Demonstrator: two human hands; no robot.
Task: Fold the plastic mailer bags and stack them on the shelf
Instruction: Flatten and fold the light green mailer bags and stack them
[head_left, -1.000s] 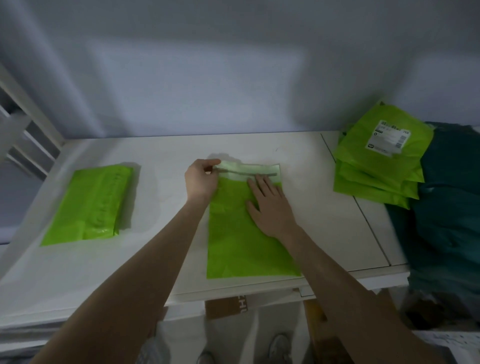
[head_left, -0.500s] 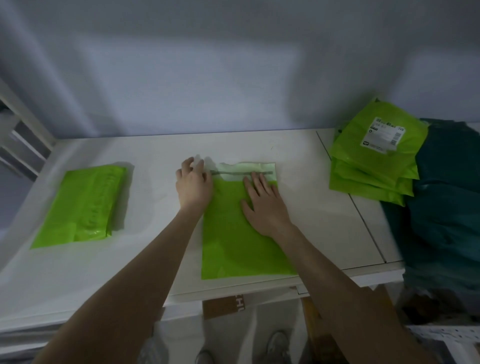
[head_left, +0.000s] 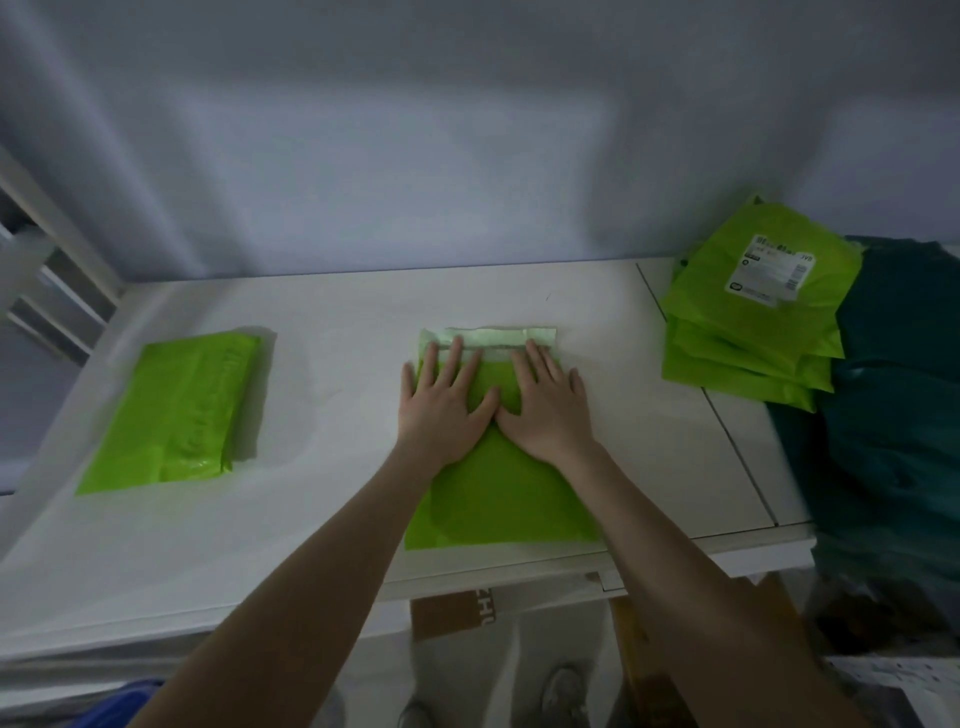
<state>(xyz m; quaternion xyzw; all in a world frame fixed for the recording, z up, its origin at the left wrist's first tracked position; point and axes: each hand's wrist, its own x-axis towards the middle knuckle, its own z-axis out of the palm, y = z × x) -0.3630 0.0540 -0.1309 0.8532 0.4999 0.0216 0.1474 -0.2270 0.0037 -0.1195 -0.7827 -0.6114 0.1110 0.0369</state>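
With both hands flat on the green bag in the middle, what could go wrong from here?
1. The mailer bag lies with its near edge close to the front edge of the white shelf; a pull toward the body might slide it off.
2. The left hand and right hand press just below the pale flap; slick plastic may shift and crease crookedly.
3. The unfolded pile looks fanned and uneven, so it may slip.

Green mailer bag (head_left: 498, 499) flat on shelf (head_left: 332, 519)
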